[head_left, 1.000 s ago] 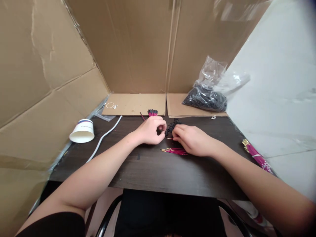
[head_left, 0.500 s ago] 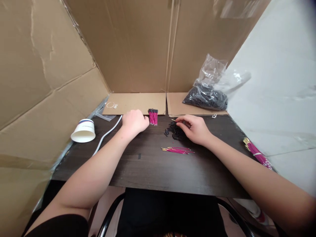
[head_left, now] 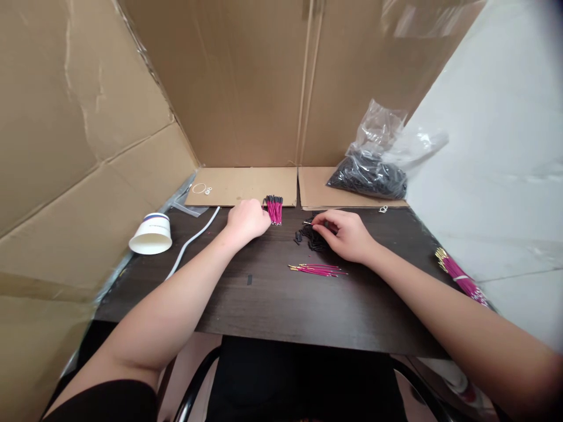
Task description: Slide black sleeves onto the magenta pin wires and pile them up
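Note:
My left hand [head_left: 248,219] is closed beside an upright-looking row of magenta wires with black sleeves [head_left: 275,211]. A single sleeved wire [head_left: 264,203] shows at its fingertips, close to the row's left side. Over a pile of small black sleeves [head_left: 315,240], my right hand [head_left: 345,233] pinches a thin wire whose metal tip [head_left: 307,223] points left; the rest of that wire is hidden by the fingers. Nearer the front lie several loose magenta wires [head_left: 319,270] with gold terminals at their left ends.
A clear bag of black sleeves [head_left: 369,174] rests at the back right on a cardboard sheet [head_left: 308,196]. A tied bundle of magenta wires [head_left: 461,278] lies at the right edge. On the left are a tipped paper cup [head_left: 151,234] and a grey cable [head_left: 189,241].
My left hand has shifted slightly right, and a black-tipped wire now shows at its fingers. My right hand's wire has dropped lower, its tip now silvery rather than gold. The view has moved slightly.

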`<state>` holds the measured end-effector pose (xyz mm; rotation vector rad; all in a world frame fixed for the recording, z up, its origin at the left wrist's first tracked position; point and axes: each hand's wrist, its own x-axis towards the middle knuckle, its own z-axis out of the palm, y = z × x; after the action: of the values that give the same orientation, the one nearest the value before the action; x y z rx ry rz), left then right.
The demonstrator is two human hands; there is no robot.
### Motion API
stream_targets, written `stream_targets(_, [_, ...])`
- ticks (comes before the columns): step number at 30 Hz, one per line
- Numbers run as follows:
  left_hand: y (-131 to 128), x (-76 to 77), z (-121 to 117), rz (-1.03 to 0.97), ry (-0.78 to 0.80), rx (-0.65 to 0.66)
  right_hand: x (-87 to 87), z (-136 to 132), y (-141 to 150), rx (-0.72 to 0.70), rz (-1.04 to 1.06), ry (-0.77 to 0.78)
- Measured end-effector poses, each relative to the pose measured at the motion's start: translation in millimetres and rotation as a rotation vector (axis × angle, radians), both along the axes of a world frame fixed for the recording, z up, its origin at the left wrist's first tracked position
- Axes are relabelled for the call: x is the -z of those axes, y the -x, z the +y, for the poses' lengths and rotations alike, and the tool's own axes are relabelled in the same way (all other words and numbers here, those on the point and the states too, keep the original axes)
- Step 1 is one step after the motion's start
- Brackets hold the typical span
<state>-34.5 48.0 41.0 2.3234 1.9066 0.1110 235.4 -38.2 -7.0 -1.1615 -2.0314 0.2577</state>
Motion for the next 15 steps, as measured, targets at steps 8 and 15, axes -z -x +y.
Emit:
stream_targets(8, [-5.8, 6.3, -4.4, -0.101, -0.063, 0.054, -0.4, -1.0, 0.6, -0.005, -0.014, 0.024])
stream_targets(15, [-6.4, 6.5, -4.5, -0.108, -0.069, 0.061, -0.5, -1.7, 1.7, 0.004, -0.015, 0.036])
